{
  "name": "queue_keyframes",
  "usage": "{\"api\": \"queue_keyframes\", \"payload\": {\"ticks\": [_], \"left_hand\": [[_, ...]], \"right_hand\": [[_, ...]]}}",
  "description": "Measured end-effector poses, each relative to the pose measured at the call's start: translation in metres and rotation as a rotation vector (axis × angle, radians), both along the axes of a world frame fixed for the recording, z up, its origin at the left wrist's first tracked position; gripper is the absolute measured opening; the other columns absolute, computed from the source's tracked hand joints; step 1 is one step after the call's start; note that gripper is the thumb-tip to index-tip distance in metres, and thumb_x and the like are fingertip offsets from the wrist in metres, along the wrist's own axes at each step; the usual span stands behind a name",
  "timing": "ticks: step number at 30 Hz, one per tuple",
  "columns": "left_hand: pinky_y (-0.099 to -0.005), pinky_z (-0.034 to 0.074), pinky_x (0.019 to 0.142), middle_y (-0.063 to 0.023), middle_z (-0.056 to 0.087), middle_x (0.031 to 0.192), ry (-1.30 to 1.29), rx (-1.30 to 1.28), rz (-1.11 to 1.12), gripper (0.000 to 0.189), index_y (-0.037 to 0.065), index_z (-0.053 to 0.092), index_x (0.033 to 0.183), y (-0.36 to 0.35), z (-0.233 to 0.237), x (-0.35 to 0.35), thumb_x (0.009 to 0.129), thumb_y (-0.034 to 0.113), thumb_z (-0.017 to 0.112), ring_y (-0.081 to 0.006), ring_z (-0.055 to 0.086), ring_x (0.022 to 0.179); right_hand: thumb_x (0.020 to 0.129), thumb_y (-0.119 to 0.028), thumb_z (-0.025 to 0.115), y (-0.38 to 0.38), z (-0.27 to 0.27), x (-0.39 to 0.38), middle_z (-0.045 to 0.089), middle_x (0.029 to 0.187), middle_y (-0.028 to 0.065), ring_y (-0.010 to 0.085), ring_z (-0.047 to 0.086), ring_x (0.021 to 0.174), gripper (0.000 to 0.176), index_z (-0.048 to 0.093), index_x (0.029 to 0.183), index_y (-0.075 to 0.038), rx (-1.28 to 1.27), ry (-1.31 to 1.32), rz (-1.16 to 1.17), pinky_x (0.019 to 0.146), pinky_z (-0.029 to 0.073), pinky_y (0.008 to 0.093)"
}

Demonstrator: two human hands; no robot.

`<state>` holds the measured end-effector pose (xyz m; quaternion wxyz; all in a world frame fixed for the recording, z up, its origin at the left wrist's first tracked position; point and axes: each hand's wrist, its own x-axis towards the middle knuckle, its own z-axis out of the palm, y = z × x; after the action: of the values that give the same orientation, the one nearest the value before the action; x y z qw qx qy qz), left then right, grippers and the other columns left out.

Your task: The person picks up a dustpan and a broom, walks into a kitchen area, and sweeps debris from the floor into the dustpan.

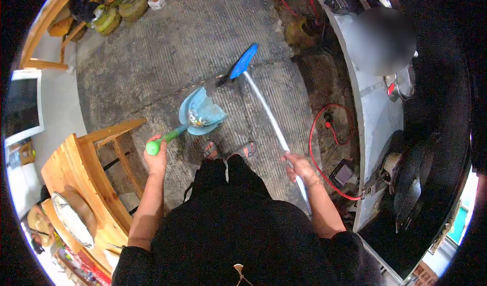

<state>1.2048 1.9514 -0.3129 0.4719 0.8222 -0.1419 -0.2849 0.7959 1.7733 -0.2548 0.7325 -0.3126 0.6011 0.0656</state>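
My left hand (157, 155) is wrapped round the green handle of a light-blue dustpan (205, 114), which sits low in front of my feet. Small bits of litter (195, 118) lie in the pan. In my right hand (300, 167) is the pale shaft of a broom (269, 114), slanting up and away from me. Its blue head (245, 61) is at the grey ribbed floor, beyond the dustpan and to its right, with dark bristles partly showing beneath. A gap of floor separates the broom head from the pan.
To my left stands a wooden table (83, 159) bearing a bowl (73, 220). On the right runs a metal counter (373, 118) with a pot (403, 83); a red hose (317, 154) loops down beside it. Green gas cylinders (107, 21) stand at the far left.
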Motion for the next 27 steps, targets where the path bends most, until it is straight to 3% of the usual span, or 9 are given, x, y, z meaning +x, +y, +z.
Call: {"api": "queue_keyframes", "payload": {"ticks": [5,8,10,12,15,18,20,23,27], "left_hand": [[-0.0227,0.043,0.069,-0.0037,0.056,0.086,0.020,-0.006,-0.013,0.022,0.002,0.053,0.094,-0.002,0.004,0.000,0.073,0.004,0.060,-0.0100,0.052,0.073],[-0.0224,0.042,0.066,-0.0030,0.056,0.084,0.038,-0.029,0.027,0.020,0.002,0.053,0.093,-0.002,0.008,-0.005,0.074,0.003,0.060,-0.0094,0.051,0.071],[-0.0223,0.042,0.064,-0.0026,0.056,0.082,0.047,-0.083,0.073,0.019,0.002,0.054,0.092,0.001,0.005,-0.004,0.074,0.003,0.059,-0.0089,0.051,0.070],[-0.0222,0.042,0.059,-0.0025,0.056,0.080,-0.078,-0.026,0.062,0.017,0.003,0.055,0.091,0.011,0.000,-0.001,0.074,0.004,0.059,-0.0080,0.050,0.068],[-0.0224,0.042,0.060,-0.0023,0.056,0.080,-0.024,-0.018,0.193,0.016,0.002,0.055,0.090,0.017,0.002,-0.003,0.074,0.004,0.059,-0.0082,0.050,0.068],[-0.0231,0.043,0.064,-0.0026,0.057,0.082,-0.019,-0.075,0.245,0.018,0.001,0.055,0.091,0.018,0.007,-0.007,0.074,0.006,0.060,-0.0097,0.051,0.070],[-0.0236,0.043,0.066,-0.0032,0.057,0.083,-0.083,-0.077,0.220,0.018,0.001,0.055,0.091,0.028,-0.011,-0.004,0.074,0.006,0.061,-0.0106,0.052,0.072],[-0.0247,0.043,0.069,-0.0046,0.057,0.085,-0.162,-0.051,0.163,0.019,0.001,0.055,0.091,0.018,-0.003,-0.009,0.074,0.007,0.061,-0.0120,0.053,0.075],[-0.0257,0.044,0.071,-0.0060,0.058,0.085,-0.140,-0.041,0.174,0.021,0.001,0.054,0.091,-0.007,-0.001,-0.013,0.073,0.008,0.063,-0.0133,0.055,0.077]], "right_hand": [[0.087,-0.043,0.036,-0.027,-0.038,0.000,0.031,0.043,0.0008,0.0123,0.030,0.030,0.040,0.044,0.078,-0.005,-0.056,0.160,-0.203,0.030,0.031,0.0307],[0.087,-0.044,0.035,-0.032,-0.105,0.016,0.031,0.043,0.0009,0.0125,0.030,0.030,0.040,0.041,0.072,-0.007,-0.035,0.157,-0.183,0.030,0.030,0.0311],[0.085,-0.045,0.039,-0.007,-0.115,0.036,0.031,0.043,0.0001,0.0123,0.029,0.030,0.040,0.040,0.069,-0.008,0.102,0.102,-0.222,0.031,0.028,0.0302],[0.084,-0.046,0.040,0.014,-0.107,0.035,0.031,0.043,-0.0003,0.0121,0.028,0.031,0.041,0.041,0.069,-0.008,0.179,0.107,-0.212,0.031,0.027,0.0299],[0.084,-0.048,0.040,0.030,-0.058,0.026,0.030,0.044,-0.0013,0.0113,0.028,0.031,0.042,0.042,0.067,-0.008,0.150,0.062,-0.108,0.031,0.026,0.0291],[0.085,-0.046,0.038,0.020,-0.034,0.005,0.033,0.042,0.0017,0.0175,0.032,0.030,0.043,0.042,0.067,-0.007,0.233,0.081,-0.114,0.029,0.029,0.0342],[0.084,-0.049,0.040,0.008,-0.029,0.007,0.030,0.043,-0.0004,0.0117,0.028,0.031,0.044,0.042,0.067,-0.008,0.131,0.234,-0.182,0.032,0.028,0.0294],[0.083,-0.051,0.040,-0.002,-0.089,0.007,0.032,0.044,0.0009,0.0123,0.028,0.031,0.046,0.042,0.066,-0.008,-0.024,0.179,-0.213,0.031,0.029,0.0298],[0.082,-0.051,0.041,0.020,-0.109,0.038,0.033,0.045,0.0021,0.0128,0.029,0.031,0.047,0.041,0.064,-0.008,0.084,0.128,-0.210,0.029,0.028,0.0306]]}}
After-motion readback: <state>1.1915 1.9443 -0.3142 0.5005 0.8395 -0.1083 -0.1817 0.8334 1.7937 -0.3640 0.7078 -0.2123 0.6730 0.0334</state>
